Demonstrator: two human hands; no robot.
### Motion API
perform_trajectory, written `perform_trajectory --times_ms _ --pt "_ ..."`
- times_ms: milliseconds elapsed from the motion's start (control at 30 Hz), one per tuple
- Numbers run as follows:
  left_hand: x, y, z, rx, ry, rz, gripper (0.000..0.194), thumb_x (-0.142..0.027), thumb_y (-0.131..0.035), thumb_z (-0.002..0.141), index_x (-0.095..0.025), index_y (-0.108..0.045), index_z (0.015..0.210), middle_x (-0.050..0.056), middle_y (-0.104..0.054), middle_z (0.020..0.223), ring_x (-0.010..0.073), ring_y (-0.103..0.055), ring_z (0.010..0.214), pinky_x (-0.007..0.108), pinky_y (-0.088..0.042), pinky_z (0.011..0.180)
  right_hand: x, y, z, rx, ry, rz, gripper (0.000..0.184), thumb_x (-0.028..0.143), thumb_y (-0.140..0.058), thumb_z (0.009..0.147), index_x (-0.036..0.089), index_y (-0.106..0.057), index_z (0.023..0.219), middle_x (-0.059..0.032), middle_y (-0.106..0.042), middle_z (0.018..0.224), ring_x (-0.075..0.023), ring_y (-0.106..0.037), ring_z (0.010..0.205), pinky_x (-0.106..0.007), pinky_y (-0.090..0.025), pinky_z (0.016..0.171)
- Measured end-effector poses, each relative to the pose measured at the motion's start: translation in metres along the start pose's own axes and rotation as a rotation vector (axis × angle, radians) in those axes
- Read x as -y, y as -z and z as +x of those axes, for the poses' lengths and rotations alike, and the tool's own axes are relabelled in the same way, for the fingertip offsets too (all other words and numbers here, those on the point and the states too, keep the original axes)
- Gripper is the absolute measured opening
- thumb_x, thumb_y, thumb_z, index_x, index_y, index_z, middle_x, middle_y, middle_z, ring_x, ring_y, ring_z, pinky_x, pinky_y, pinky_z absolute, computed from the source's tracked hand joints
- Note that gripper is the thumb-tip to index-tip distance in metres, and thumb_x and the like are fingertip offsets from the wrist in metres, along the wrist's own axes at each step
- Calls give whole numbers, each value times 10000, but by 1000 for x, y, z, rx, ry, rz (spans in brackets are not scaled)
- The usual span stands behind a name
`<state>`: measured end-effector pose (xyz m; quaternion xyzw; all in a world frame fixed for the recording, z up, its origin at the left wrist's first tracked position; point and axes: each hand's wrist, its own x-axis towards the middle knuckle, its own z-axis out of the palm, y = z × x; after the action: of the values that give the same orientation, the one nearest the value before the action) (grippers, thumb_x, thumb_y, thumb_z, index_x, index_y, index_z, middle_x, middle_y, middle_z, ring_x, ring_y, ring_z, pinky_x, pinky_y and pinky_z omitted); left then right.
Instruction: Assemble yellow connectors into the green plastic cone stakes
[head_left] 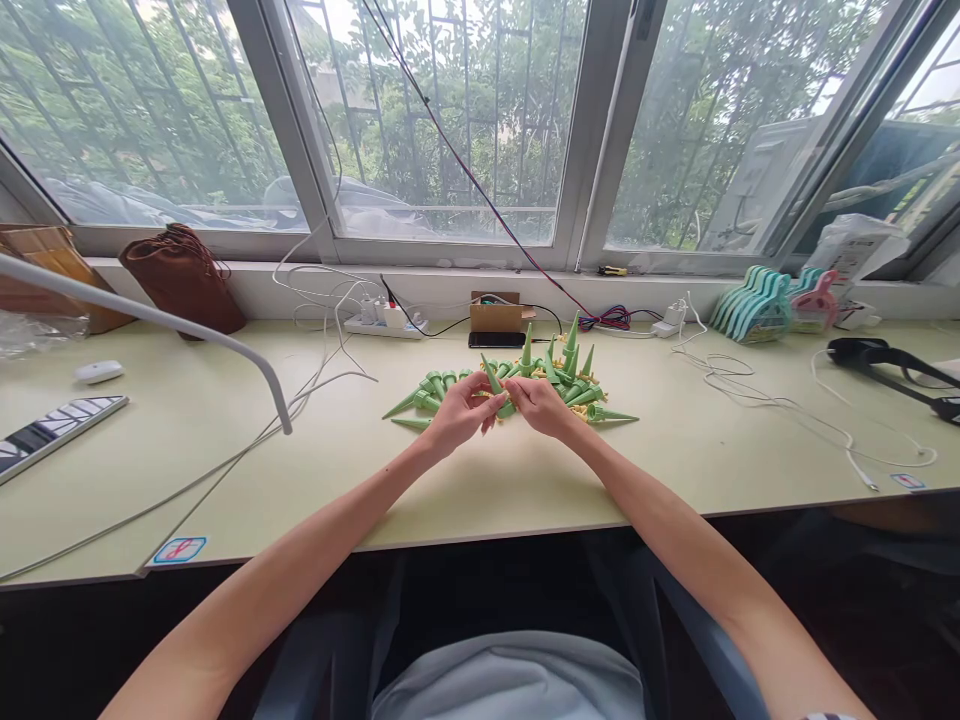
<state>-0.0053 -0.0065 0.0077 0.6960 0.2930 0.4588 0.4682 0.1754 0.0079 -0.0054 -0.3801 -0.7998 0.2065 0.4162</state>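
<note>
Near the middle of the table, my left hand grips a green plastic spike, its pointed end upward. Close beside it, my right hand is closed, with thumb and fingers pinched at the lower part of the spike; what lies in this pinch is too small to make out. Around both hands is a heap of similar green spikes, some standing point up and others lying down. Small yellow pieces are scattered among them. Several more spikes lie to the left of my left hand.
A phone leans by a small cardboard box behind the heap. White cables trail across the table. A power strip, clothes hangers, black glasses and a brown pouch stand farther out.
</note>
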Motion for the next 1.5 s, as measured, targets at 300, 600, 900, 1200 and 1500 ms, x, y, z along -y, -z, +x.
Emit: perform_trajectory --times_ms 300,600,900,1200,1500 --pt "4 -3 -1 -59 -68 135 260 -386 -698 824 -185 -586 944 9 -598 857 71 -531 487 219 -439 398 -2 1 0 -6 26 -190 373 422 -310 1020 220 -335 708 35 -361 589 -125 -278 539 -268 -254 580" --pt "5 -3 -3 -95 -152 330 179 -345 -641 862 -196 -580 939 -13 -589 807 77 -548 518 216 -489 477 -2 2 -1 21 12 -251 397 425 -293 1033 215 -398 713 22 -410 598 -127 -334 527 -262 -270 580" --pt "8 -4 -4 -120 -228 442 179 -332 -618 891 -210 -575 1013 6 -628 868 76 -556 532 219 -505 518 -4 -2 2 -7 15 -89 479 517 -266 1020 209 -372 669 14 -432 597 -122 -381 556 -268 -303 590" --pt "6 -7 -5 -143 -261 483 231 -294 -619 889 -224 -515 1083 24 -627 957 54 -543 514 192 -473 488 2 -1 2 5 -78 42 605 691 -255 961 214 -363 605 6 -440 547 -126 -388 537 -275 -312 560" --pt "18 -1 -4 -93 -497 670 187 -215 -549 934 -232 -521 1118 10 -612 902 67 -514 543 205 -458 544 3 -1 2 34 -114 46 556 595 -275 981 212 -380 592 3 -439 524 -125 -398 530 -270 -314 548"
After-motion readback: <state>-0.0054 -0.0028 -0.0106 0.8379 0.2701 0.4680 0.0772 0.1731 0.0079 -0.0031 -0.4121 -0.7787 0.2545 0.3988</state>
